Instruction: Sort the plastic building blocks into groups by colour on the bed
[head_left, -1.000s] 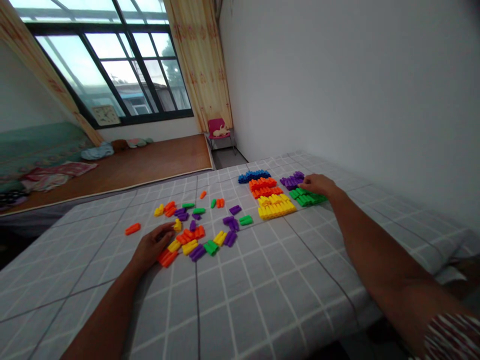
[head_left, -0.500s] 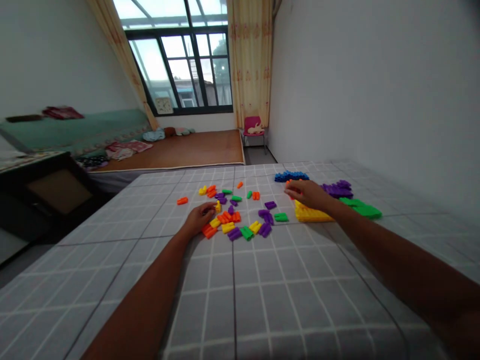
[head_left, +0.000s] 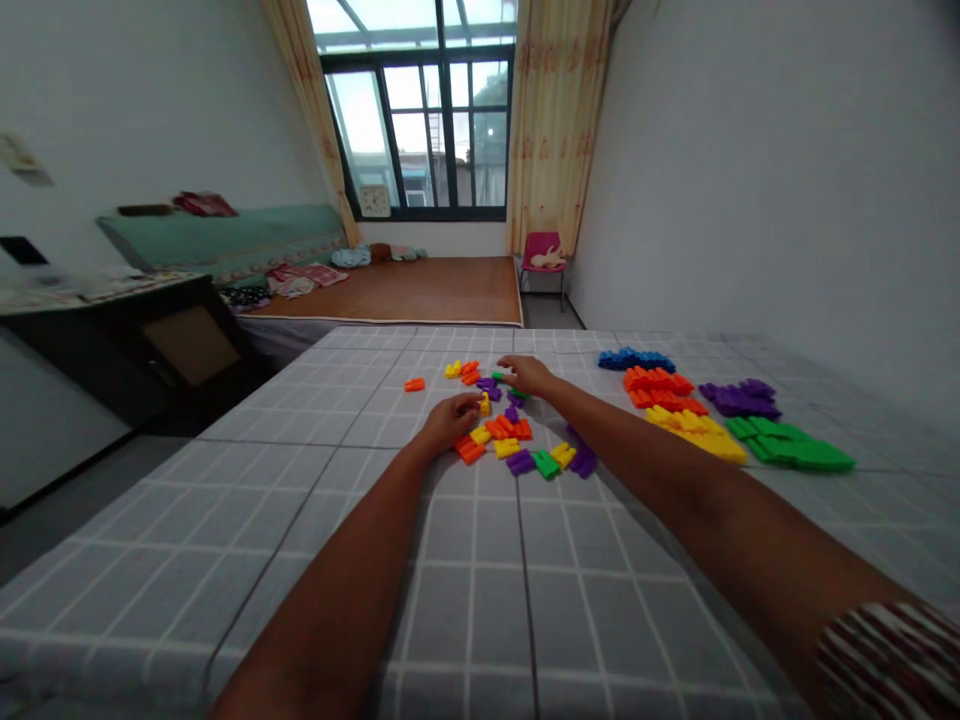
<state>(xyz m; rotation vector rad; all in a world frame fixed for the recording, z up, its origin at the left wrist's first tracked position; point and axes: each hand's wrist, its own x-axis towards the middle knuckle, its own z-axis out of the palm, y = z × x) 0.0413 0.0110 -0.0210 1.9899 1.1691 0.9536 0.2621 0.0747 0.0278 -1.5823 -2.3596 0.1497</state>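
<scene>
My left hand (head_left: 450,421) rests at the left side of a loose group of small plastic building blocks, its fingers closed at an upright yellow block (head_left: 484,404). Beyond it, my right hand (head_left: 528,375) reaches over the far part of the group. Its fingers are apart and stretched above a green block (head_left: 497,377); I see nothing held in them. Around the hands lie orange blocks (head_left: 509,429), a purple block (head_left: 520,462), a green block (head_left: 546,464) and a yellow block (head_left: 507,449). My right forearm covers some of the group's right side.
Sorted by colour on the right are piles of blue (head_left: 636,360), orange (head_left: 664,390), purple (head_left: 741,398), yellow (head_left: 697,434) and green blocks (head_left: 787,444). A grey checked cloth (head_left: 465,580) covers the table. Behind stand a bed (head_left: 420,290) and a pink chair (head_left: 543,250).
My right hand has moved left from the sorted piles to the scattered blocks. My left hand stays by the yellow block. The view has turned left, so the scene sits farther right.
</scene>
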